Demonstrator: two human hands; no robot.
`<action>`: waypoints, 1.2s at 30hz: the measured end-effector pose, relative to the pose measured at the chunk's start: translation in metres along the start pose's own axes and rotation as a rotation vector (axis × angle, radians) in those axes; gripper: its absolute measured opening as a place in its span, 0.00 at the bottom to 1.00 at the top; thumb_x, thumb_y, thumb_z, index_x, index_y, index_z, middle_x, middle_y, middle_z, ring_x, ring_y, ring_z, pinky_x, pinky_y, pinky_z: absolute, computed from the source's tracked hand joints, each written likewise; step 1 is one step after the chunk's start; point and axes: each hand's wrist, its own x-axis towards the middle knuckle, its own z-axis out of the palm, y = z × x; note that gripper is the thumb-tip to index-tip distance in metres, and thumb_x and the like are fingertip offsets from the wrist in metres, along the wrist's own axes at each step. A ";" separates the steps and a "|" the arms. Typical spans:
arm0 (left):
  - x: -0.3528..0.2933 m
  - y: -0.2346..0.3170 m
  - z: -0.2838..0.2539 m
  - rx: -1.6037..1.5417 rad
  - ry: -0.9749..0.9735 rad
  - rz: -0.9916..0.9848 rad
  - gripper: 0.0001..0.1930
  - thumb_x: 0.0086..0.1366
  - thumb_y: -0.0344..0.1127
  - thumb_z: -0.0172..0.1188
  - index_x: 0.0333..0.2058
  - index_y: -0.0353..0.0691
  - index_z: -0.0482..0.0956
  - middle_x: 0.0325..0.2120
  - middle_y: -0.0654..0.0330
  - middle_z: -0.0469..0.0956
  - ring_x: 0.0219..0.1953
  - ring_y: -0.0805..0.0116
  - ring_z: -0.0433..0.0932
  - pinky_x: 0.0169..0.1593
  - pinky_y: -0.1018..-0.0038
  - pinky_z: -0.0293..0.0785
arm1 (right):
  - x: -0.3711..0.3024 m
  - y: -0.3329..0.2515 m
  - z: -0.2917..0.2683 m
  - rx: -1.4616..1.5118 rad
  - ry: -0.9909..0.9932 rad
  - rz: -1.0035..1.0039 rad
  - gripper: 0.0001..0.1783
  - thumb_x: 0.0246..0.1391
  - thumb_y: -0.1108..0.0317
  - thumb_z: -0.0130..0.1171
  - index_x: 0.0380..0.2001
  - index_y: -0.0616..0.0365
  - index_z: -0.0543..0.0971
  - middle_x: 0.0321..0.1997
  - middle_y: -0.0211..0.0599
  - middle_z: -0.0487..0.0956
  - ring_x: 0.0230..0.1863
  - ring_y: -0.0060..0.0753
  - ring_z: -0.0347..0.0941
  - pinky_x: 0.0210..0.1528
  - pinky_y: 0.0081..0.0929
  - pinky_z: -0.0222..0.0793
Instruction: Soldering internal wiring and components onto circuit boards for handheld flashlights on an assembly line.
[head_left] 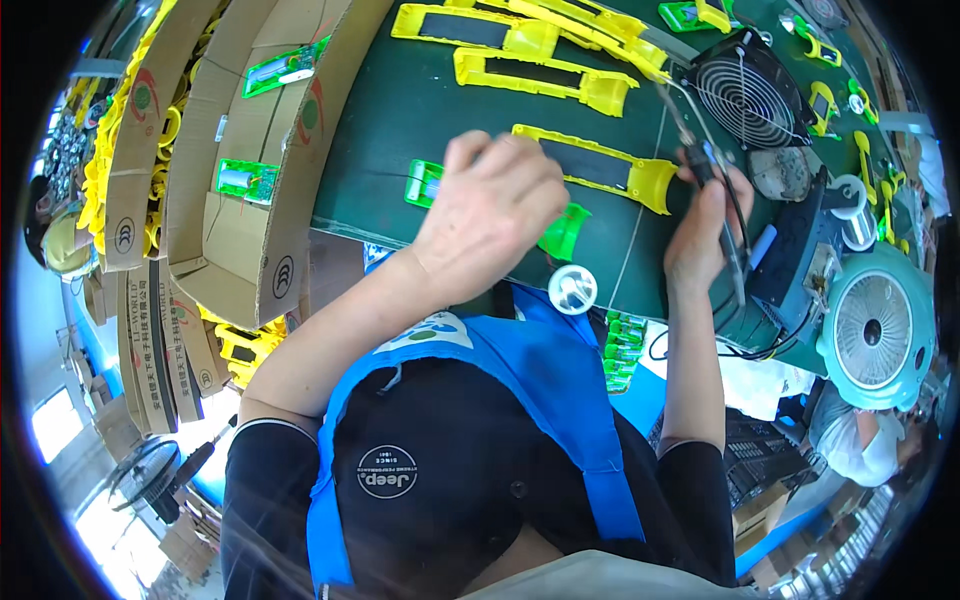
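My right hand [708, 222] is wrapped around the black handle of a soldering iron [703, 165], its metal end pointing up and away toward the yellow shells. In front of me my left hand [497, 205] is closed, fingers curled; whether anything sits in them is hidden. Beneath and beside that hand lies a green housing with a pale cylinder [424, 184]. A curved green piece [566, 232] shows on its other side, above a round silver reflector [573, 289]. One yellow plastic shell [600, 168] with a dark panel lies between my hands.
More yellow shells [540, 80] lie farther back on the green table [365, 150]. At left stands a cardboard box [225, 245] holding green housings. A black fan [740, 90], a solder spool [853, 212], a dark soldering station [800, 250] and a turquoise fan [873, 330] stand right.
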 end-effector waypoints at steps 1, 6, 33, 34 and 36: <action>0.001 0.003 0.003 0.008 -0.037 0.053 0.11 0.48 0.29 0.63 0.31 0.44 0.73 0.31 0.64 0.74 0.44 0.65 0.72 0.50 0.64 0.59 | 0.001 -0.005 0.018 0.138 0.012 0.074 0.13 0.61 0.65 0.51 0.44 0.61 0.67 0.37 0.43 0.76 0.40 0.33 0.75 0.51 0.32 0.65; 0.020 0.004 0.022 -0.047 0.031 0.021 0.10 0.47 0.29 0.64 0.31 0.43 0.75 0.26 0.62 0.74 0.39 0.64 0.72 0.47 0.66 0.63 | -0.026 -0.011 0.039 0.408 0.004 0.211 0.14 0.61 0.62 0.50 0.44 0.59 0.64 0.35 0.44 0.74 0.39 0.34 0.70 0.50 0.35 0.63; 0.051 0.001 0.017 0.200 -0.460 -0.054 0.01 0.49 0.26 0.56 0.24 0.38 0.74 0.22 0.57 0.75 0.29 0.60 0.77 0.37 0.68 0.67 | 0.026 -0.039 -0.043 -0.108 -0.490 0.564 0.15 0.51 0.62 0.59 0.33 0.64 0.71 0.22 0.38 0.76 0.22 0.27 0.74 0.34 0.23 0.71; 0.052 0.001 0.017 0.200 -0.460 -0.057 0.01 0.49 0.26 0.56 0.24 0.38 0.74 0.22 0.57 0.75 0.29 0.60 0.77 0.37 0.68 0.67 | 0.027 -0.040 -0.043 -0.108 -0.493 0.565 0.15 0.51 0.62 0.59 0.33 0.64 0.71 0.22 0.38 0.76 0.22 0.27 0.74 0.34 0.23 0.71; 0.054 0.003 0.017 0.209 -0.512 -0.058 0.04 0.48 0.26 0.57 0.26 0.37 0.75 0.23 0.56 0.76 0.30 0.60 0.78 0.38 0.68 0.68 | 0.029 -0.042 -0.042 -0.065 -0.525 0.581 0.10 0.50 0.70 0.59 0.33 0.65 0.73 0.23 0.35 0.77 0.25 0.21 0.75 0.37 0.18 0.70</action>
